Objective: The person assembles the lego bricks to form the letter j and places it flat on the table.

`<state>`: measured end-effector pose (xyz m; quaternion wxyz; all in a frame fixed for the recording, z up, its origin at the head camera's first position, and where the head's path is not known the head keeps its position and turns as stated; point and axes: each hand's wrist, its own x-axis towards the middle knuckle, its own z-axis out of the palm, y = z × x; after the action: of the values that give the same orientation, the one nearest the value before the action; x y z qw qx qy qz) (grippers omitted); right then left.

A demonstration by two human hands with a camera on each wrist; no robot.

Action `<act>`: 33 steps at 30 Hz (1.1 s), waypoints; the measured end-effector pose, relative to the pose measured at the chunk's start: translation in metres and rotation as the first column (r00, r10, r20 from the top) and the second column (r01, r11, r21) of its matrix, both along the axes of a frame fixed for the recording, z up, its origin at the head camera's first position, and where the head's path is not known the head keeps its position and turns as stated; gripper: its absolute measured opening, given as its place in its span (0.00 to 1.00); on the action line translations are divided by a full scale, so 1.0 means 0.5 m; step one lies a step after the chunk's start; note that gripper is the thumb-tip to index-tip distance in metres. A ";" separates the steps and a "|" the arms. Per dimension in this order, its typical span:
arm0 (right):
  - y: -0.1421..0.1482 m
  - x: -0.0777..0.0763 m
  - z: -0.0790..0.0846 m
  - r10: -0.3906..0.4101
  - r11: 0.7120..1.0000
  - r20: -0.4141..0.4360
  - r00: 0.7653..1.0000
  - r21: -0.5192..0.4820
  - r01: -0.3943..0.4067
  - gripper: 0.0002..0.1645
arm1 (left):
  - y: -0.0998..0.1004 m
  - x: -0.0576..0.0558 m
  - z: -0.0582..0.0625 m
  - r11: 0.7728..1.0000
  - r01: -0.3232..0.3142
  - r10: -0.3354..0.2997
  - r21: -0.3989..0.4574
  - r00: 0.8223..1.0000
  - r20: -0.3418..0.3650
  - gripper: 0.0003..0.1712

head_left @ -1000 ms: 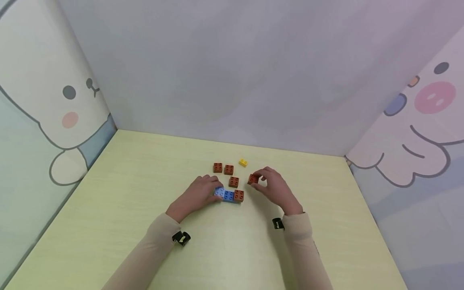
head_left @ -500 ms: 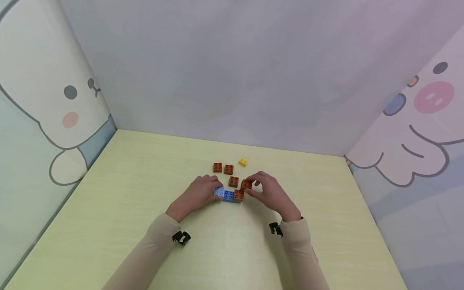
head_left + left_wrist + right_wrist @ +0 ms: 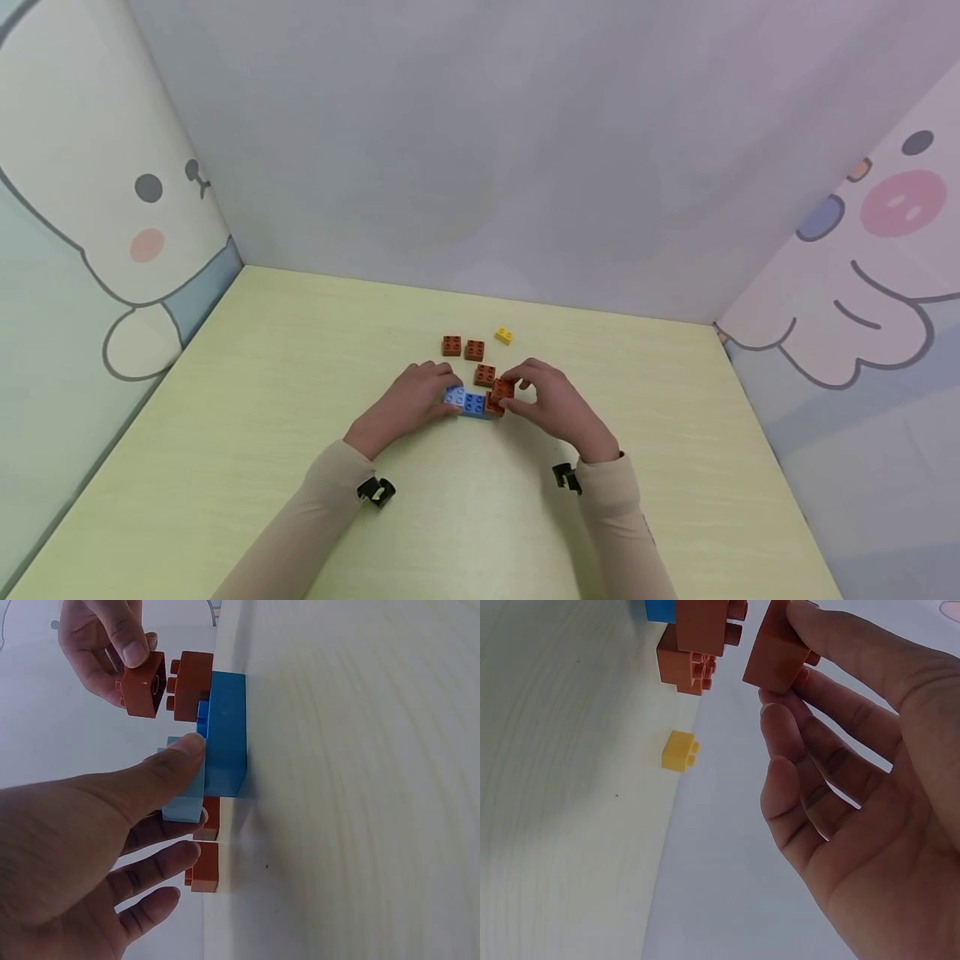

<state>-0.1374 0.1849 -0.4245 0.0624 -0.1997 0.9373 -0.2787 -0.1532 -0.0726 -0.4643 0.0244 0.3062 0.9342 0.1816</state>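
Note:
My left hand (image 3: 414,403) pinches a light blue brick (image 3: 184,787) that sits on the left end of a longer blue brick (image 3: 228,735) on the table. On the right end of that blue base stands a reddish-brown brick (image 3: 193,684). Between the two, a darker blue stretch with studs (image 3: 474,404) shows. My right hand (image 3: 553,402) pinches another reddish-brown brick (image 3: 503,390) by thumb and fingertips. In the left wrist view this held brick (image 3: 142,686) hangs just above the studs of the standing one, slightly tilted, with a gap between them.
Behind the blue base lie several loose reddish-brown bricks (image 3: 475,350). A small yellow brick (image 3: 504,335) lies farther back on the pale table (image 3: 337,325). A plain wall (image 3: 465,167) closes the back, and side panels with cartoon animals flank the table.
My right hand has carried its reddish-brown brick left and toward me, from beside the blue base to over the brick on its right end. My left hand has stayed in place.

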 end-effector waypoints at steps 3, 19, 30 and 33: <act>0.000 0.000 -0.004 0.010 1.000 0.018 1.000 -0.008 -0.009 0.19 | 0.002 0.001 0.001 1.000 -0.001 0.001 0.002 1.000 0.001 0.23; -0.007 -0.002 -0.004 0.060 0.998 -0.001 0.998 -0.025 -0.060 0.17 | 0.001 -0.001 -0.001 1.000 -0.007 0.007 0.000 1.000 0.004 0.24; -0.008 -0.001 -0.002 0.077 0.997 0.007 0.997 -0.031 -0.076 0.17 | 0.003 0.001 -0.003 1.000 -0.006 0.007 0.012 0.999 -0.036 0.23; -0.009 -0.001 -0.002 0.072 0.997 0.006 0.997 -0.010 -0.072 0.18 | 0.002 0.001 -0.004 1.000 -0.007 0.007 0.009 0.999 -0.041 0.23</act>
<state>-0.1379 0.1803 -0.4256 0.0743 -0.2328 0.9279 -0.2817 -0.1528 -0.0714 -0.4661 0.0032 0.3067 0.9347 0.1797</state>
